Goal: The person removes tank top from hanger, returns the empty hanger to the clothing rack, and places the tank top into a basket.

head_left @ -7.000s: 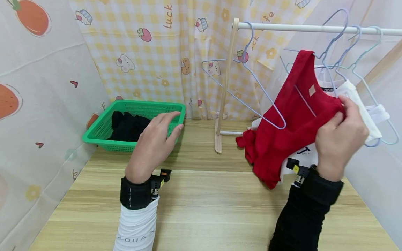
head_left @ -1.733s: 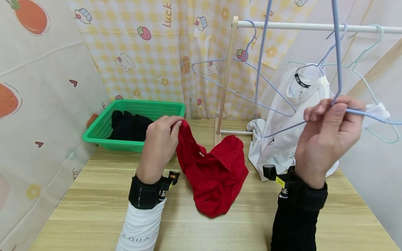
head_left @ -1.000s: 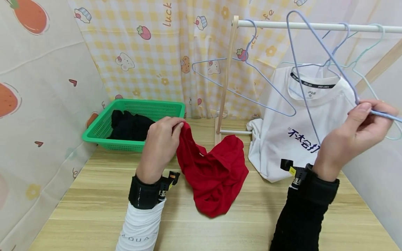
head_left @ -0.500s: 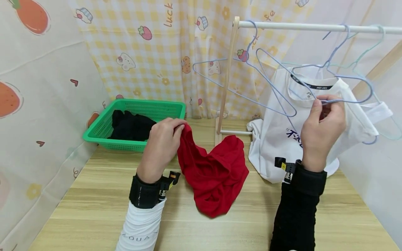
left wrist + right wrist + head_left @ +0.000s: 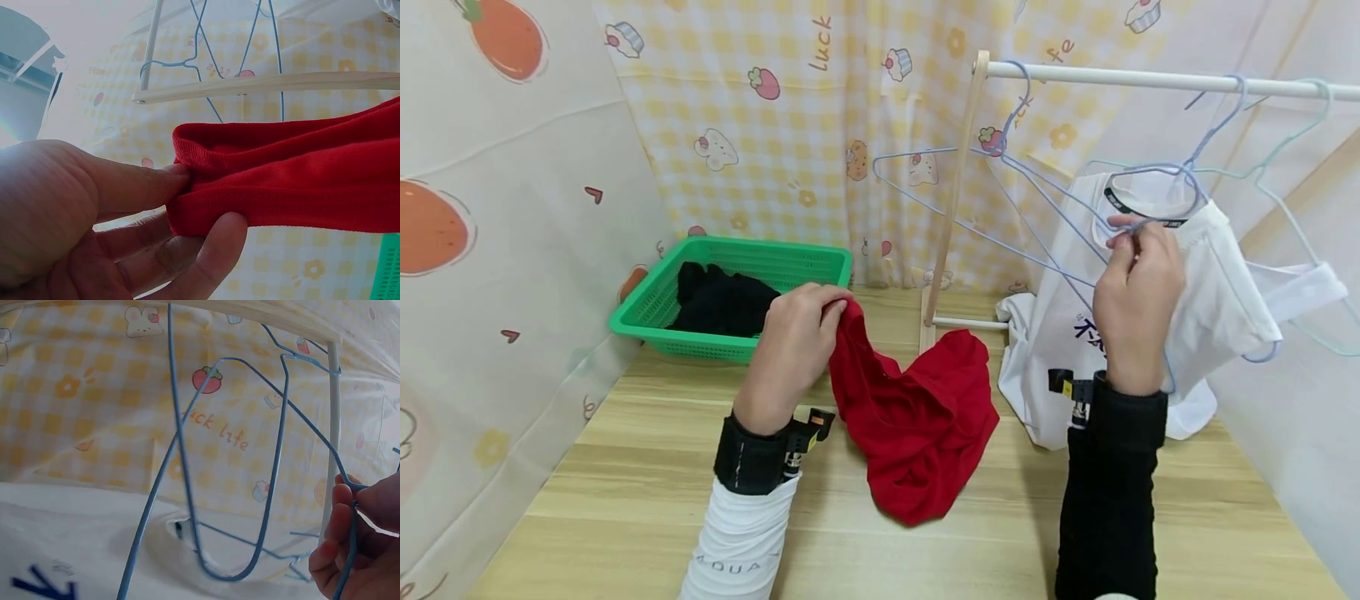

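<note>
My left hand (image 5: 793, 354) pinches one upper corner of a red garment (image 5: 917, 433) between thumb and fingers; the rest of the cloth droops onto the table in loose folds. In the left wrist view the thumb (image 5: 147, 187) presses on the doubled red edge. My right hand (image 5: 1138, 308) grips a blue wire hanger (image 5: 152, 501) near its neck, with the hook pointing right and the body reaching left. This hanger is in front of a white T-shirt (image 5: 1052, 367) and overlaps another blue hanger (image 5: 1027, 87) hanging bare from the rod.
A rack with a white rod (image 5: 1112, 77) and wooden post (image 5: 953, 183) stands at the right. The T-shirt hangs there beside a teal hanger (image 5: 1270, 196) with white cloth. Black cloth (image 5: 722, 300) lies in a green basket (image 5: 625, 323) on the wooden table (image 5: 925, 558).
The red garment has come off the right-hand hanger and moved left into my left hand's pinch. The blue hanger has turned in my right hand, its hook swinging rightward, and shifted slightly left.
</note>
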`<state>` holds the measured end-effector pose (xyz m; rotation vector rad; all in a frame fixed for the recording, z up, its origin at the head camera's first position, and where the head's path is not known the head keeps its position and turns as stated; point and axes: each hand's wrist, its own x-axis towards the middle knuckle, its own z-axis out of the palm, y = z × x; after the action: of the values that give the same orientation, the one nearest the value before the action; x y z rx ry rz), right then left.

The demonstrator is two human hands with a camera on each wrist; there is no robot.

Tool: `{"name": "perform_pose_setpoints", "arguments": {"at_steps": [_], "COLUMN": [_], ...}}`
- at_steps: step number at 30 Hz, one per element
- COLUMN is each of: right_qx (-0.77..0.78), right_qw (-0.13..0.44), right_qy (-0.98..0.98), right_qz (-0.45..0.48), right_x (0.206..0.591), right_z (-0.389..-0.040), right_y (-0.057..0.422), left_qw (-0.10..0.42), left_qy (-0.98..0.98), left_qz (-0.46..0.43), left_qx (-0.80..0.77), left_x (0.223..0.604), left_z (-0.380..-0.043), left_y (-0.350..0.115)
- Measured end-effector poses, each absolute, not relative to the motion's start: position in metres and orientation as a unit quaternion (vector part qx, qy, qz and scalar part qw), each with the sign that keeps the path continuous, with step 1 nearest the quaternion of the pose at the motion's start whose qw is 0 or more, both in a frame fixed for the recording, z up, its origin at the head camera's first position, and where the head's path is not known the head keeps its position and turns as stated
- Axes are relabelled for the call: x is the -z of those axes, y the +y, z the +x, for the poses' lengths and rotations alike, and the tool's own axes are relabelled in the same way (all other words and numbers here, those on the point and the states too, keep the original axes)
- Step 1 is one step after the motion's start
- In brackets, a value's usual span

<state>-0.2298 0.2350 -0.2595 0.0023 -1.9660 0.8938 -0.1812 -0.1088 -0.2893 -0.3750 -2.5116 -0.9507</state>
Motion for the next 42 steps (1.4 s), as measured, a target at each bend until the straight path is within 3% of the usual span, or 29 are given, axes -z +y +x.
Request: {"name": "perform_pose_setpoints", "arguments": {"at_steps": [13, 18, 30, 42], "right_qx": [-0.285, -0.252, -0.218, -0.202], "right_qw": [0.342, 0.320, 0.204, 0.185], "right_qy": [-0.895, -0.911, -0.951, -0.957], "right_qz": [0.041, 0.061, 0.078, 0.092], "right_x": [0.178, 0.160, 0.153, 0.157], "right_z": [-0.290, -0.304, -0.318, -0.310], "right_y": [0.234, 0.218, 0.197, 0.198], "left_qw": [0.211, 0.209, 0.202, 0.197], "left_qy": [-0.904, -0.905, -0.907, -0.906], "left_qz": [-0.135, -0.138, -0.136, -0.137], "left_qx": [0.347, 0.345, 0.345, 0.348], "left_x": [0.289, 0.290, 0.289, 0.290], "left_z": [-0.181, -0.182, -0.181, -0.180], "left_y": [-0.109, -0.108, -0.109, -0.111]}}
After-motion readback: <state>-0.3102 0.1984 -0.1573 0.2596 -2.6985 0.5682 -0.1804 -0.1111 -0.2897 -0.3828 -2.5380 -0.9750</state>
